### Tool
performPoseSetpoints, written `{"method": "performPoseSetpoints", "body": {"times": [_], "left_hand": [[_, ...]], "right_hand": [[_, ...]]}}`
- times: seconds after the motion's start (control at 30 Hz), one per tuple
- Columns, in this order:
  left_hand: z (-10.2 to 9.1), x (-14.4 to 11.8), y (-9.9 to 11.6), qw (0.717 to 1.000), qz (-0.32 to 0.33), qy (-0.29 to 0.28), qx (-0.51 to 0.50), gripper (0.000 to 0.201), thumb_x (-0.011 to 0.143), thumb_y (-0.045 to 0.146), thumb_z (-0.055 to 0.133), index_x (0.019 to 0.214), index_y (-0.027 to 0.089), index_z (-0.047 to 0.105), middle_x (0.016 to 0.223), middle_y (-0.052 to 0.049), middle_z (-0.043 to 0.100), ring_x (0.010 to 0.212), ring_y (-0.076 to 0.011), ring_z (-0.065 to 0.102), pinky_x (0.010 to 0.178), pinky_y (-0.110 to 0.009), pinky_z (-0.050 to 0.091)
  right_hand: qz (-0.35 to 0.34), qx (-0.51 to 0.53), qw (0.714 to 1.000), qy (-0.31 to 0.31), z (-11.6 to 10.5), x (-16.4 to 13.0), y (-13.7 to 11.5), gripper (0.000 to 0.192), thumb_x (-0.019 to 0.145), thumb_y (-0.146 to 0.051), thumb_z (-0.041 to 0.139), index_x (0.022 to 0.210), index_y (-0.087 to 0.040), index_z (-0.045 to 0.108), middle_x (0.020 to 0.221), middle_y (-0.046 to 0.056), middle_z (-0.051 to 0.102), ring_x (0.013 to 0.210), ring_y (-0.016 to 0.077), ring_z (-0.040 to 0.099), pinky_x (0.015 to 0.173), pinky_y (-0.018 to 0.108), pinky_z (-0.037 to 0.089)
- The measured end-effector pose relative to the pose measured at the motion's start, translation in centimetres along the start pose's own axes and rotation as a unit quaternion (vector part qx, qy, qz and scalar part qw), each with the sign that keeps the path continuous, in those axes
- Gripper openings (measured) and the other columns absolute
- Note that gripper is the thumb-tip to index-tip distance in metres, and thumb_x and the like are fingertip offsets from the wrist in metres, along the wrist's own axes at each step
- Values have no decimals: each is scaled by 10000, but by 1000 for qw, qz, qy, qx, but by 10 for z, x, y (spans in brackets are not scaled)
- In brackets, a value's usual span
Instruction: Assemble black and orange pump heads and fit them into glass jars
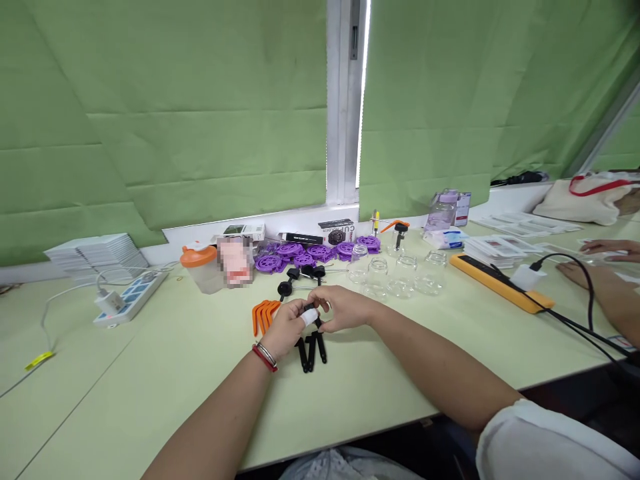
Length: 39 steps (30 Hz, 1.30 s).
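My left hand (pixel 286 330), with a white wrap round its thumb, pinches a small black plastic part (pixel 309 307). Curled in from the other side, my right hand (pixel 346 309) has its fingers closed at the same part, which they mostly cover. Just below both hands lie several black plastic handles (pixel 311 353). Orange curved handles (pixel 263 316) are lined up left of my left hand. Beyond the hands are black round knobs with metal rods (pixel 285 289). Purple spoked discs (pixel 310 252) lie behind those.
Several glass jars (pixel 400 279) stand right of the discs, near an upright assembly with an orange handle (pixel 395 225). An orange-lidded cup (pixel 199 267) and white power strip (pixel 133 299) are left. At right are a yellow power strip (pixel 500 283) and another person's hand (pixel 613 248).
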<state>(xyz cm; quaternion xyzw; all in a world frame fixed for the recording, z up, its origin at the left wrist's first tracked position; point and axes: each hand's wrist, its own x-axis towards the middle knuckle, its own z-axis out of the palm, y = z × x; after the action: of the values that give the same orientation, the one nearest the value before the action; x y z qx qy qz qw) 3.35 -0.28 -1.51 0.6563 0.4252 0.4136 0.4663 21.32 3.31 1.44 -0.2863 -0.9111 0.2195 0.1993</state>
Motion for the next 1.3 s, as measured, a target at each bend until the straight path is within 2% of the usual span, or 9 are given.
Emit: {"method": "performPoseSetpoints", "body": {"times": [0.33,0.53,0.63,0.73,0.9,1.0,1.1,1.2,1.3], "left_hand": [[4,-2,-2,997,-26,-45,-59,252,756,372,628,882,154,627,793,-26,662,728,-171,635,745,-313,491],[-19,-4,12,970,15,-35,240,342,808,366,550,1074,154,584,1027,-108,658,945,-228,618,766,-332,489],[-33,-15,20,920,83,-152,351,467,833,351,526,1275,201,503,1344,-129,512,1206,-261,503,942,-384,441],[-37,-33,14,866,109,-244,423,672,835,426,540,1430,187,339,1506,-163,288,1379,-311,274,1086,-465,297],[-31,-61,-12,807,150,-277,500,767,902,530,371,1503,163,67,1546,-182,18,1421,-333,-5,1114,-577,95],[-26,-65,-21,800,179,-269,505,770,913,517,355,1503,186,-12,1550,-168,5,1422,-327,-18,1121,-568,81],[-22,-62,-24,800,187,-260,508,784,911,523,356,1502,176,-25,1551,-177,43,1424,-330,5,1124,-565,87],[-19,-60,-25,799,201,-253,507,795,904,526,369,1503,154,0,1546,-190,100,1426,-323,56,1133,-546,109],[-19,-61,-26,801,216,-245,501,779,902,512,388,1502,155,42,1540,-187,149,1422,-317,112,1134,-535,144]], "right_hand": [[17,-45,998,35,15,-15,-8,593,554,-305,777,1073,-187,514,981,49,577,818,185,534,698,289,416],[199,31,978,58,35,-41,-3,667,527,-420,796,1094,-190,530,1038,65,553,902,216,537,728,316,443],[222,19,974,46,41,-48,-2,690,506,-474,801,1074,-164,560,1046,88,552,960,253,522,806,371,440],[200,-12,979,39,44,-48,-4,721,486,-504,811,1069,-151,578,1069,107,553,1015,280,498,886,420,407],[165,-8,986,22,48,-44,-2,806,476,-585,801,1117,-151,578,1132,130,556,1079,308,481,951,464,368],[143,-3,990,18,51,-48,3,970,499,-651,760,1279,-144,482,1274,176,495,1185,345,432,997,503,336],[43,-31,999,4,55,-55,5,1115,623,-698,653,1461,-107,216,1483,234,253,1364,365,228,1085,528,227],[-97,-68,991,-60,59,-60,1,1027,781,-658,518,1494,-86,50,1542,221,77,1429,320,41,1140,512,91],[-145,-74,981,-105,60,-59,-2,961,836,-618,468,1491,-75,22,1539,227,23,1431,306,-22,1145,512,65]]}}
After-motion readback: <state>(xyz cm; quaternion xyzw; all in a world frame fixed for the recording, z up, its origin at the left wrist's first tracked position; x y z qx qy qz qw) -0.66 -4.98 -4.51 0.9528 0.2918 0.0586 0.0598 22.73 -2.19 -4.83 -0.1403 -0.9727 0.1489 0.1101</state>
